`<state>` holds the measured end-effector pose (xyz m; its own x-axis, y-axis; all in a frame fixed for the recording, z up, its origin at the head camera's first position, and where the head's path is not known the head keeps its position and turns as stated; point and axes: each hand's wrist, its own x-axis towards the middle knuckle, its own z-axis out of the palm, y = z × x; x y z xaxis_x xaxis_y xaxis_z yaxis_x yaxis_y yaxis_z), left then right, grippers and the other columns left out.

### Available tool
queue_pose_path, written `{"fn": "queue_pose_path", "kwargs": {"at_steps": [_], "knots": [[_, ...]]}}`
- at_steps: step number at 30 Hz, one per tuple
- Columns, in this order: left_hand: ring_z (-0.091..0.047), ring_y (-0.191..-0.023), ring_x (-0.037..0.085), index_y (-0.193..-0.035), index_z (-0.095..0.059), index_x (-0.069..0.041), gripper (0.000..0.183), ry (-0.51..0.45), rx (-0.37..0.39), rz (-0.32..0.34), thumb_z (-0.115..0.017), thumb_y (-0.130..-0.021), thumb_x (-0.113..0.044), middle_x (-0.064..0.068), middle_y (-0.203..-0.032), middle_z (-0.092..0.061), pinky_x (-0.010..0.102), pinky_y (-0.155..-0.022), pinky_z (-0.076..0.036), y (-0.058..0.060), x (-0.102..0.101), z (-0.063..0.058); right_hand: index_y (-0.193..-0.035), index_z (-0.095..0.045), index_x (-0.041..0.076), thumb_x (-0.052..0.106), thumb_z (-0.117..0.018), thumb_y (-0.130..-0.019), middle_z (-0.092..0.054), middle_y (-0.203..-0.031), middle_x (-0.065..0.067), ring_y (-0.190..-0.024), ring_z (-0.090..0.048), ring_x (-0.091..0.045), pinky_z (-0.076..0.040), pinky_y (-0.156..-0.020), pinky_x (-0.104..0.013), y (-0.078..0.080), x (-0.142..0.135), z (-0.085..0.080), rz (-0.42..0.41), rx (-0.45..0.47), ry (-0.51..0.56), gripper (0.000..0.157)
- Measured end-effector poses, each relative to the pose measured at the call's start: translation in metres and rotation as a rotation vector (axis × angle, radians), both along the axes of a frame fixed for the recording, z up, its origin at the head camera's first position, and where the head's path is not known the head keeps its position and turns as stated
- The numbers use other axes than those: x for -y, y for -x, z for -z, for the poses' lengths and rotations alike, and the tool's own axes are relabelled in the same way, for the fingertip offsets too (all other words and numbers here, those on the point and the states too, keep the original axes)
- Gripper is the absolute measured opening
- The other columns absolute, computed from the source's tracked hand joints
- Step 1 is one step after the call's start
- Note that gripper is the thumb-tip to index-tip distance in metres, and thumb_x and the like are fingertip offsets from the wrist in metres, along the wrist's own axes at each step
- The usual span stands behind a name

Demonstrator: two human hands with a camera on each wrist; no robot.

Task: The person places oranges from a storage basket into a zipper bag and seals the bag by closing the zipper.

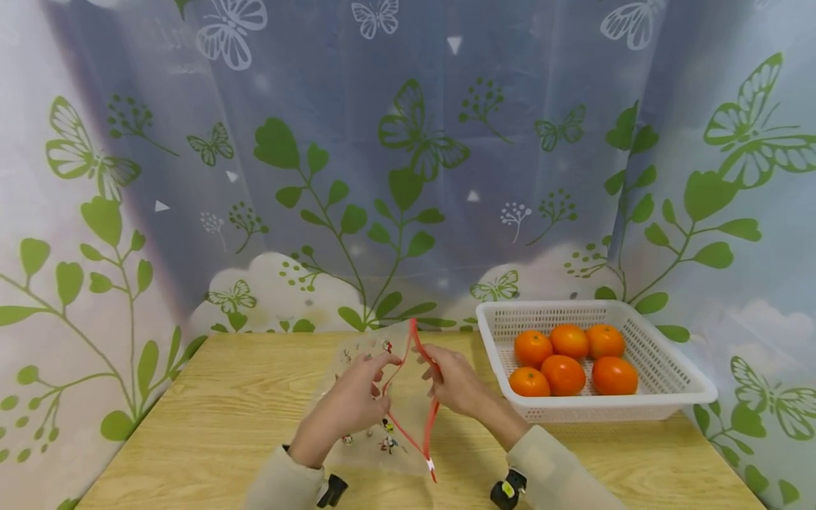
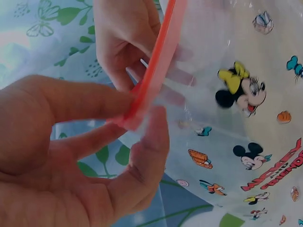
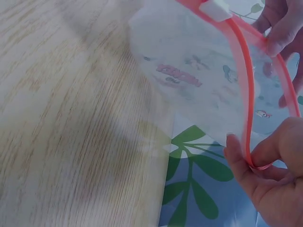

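A clear zip bag printed with cartoon figures is held up over the table, its red-edged mouth spread apart. My left hand pinches the left edge of the mouth between thumb and fingers. On the opposite edge, my right hand grips the red strip, thumb on one face and fingers on the other. A white slider sits at the near end of the strip. In the left wrist view the printed side of the bag faces the camera, and nothing shows inside it.
A white plastic basket with several orange fruits stands to the right of my right hand. The wooden table runs back to a curtain printed with leaves and butterflies.
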<state>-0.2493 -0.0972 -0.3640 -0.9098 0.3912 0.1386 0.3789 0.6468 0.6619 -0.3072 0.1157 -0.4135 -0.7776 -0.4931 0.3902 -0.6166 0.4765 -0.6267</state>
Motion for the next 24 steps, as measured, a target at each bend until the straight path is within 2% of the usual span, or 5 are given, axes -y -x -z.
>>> {"fn": "queue_pose_path", "kwargs": {"at_steps": [3,5,10,18,24], "knots": [[-0.053,-0.062,0.015,-0.144,-0.056,-0.012,0.056,-0.008,0.012,0.014,-0.058,-0.091,0.008,0.012,-0.097,-0.058,0.025,-0.054,-0.044,0.0012,-0.0011,0.0015,-0.133,-0.06,-0.005,-0.026,-0.044,-0.083,-0.069,-0.116,-0.029,-0.083,-0.075,-0.034,-0.056,-0.057,-0.014,0.0006,0.0008,0.0006,0.018,-0.012,0.026,0.056],[-0.05,-0.057,0.013,-0.141,-0.058,-0.009,0.052,-0.016,-0.006,0.007,-0.056,-0.092,0.008,0.01,-0.091,-0.059,0.024,-0.05,-0.041,0.0019,-0.0023,0.0025,-0.134,-0.059,-0.005,-0.025,-0.047,-0.084,-0.069,-0.116,-0.029,-0.084,-0.075,-0.034,-0.056,-0.057,-0.014,0.0004,0.0016,0.0006,0.026,-0.008,0.034,0.055],[-0.061,-0.07,0.013,-0.128,-0.064,-0.006,0.036,-0.068,-0.049,-0.047,-0.054,-0.096,0.008,0.013,-0.096,-0.06,0.025,-0.05,-0.045,0.0032,-0.0056,0.0051,-0.137,-0.058,-0.005,-0.018,-0.055,-0.091,-0.07,-0.116,-0.029,-0.079,-0.075,-0.031,-0.055,-0.058,-0.012,-0.0011,0.0034,-0.0003,0.023,-0.024,0.007,0.048],[-0.062,-0.062,0.015,-0.113,-0.065,0.0,0.019,-0.203,-0.042,-0.086,-0.049,-0.103,0.002,0.012,-0.084,-0.067,0.023,-0.046,-0.045,0.0072,-0.0086,0.0072,-0.127,-0.059,-0.009,-0.017,-0.056,-0.093,-0.07,-0.115,-0.029,-0.087,-0.075,-0.039,-0.056,-0.06,-0.012,-0.0018,0.0042,-0.001,-0.034,-0.021,0.001,0.035],[-0.066,-0.069,0.018,-0.119,-0.062,-0.002,0.02,-0.263,-0.025,-0.094,-0.047,-0.105,0.002,0.016,-0.092,-0.065,0.024,-0.049,-0.049,0.0075,-0.0069,0.0067,-0.135,-0.057,-0.006,-0.02,-0.05,-0.094,-0.069,-0.116,-0.031,-0.086,-0.075,-0.039,-0.056,-0.06,-0.012,-0.0008,0.0029,0.0011,-0.056,-0.018,-0.015,0.043]]}}
